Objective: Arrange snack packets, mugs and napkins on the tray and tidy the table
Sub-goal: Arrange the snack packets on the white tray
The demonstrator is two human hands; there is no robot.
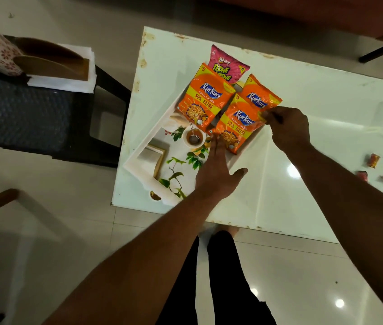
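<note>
Orange packet lies at the tray rim, right hand pinching its edge, left hand pressing it flat-fingered.

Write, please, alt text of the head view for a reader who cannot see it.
A person's right hand pinches the front Kurkure packet by its corner on a white tray, while the left hand touches its lower edge with straight fingers. Two more Kurkure packets and a pink Bingo packet lie behind it; the tray sits on a white table.
</note>
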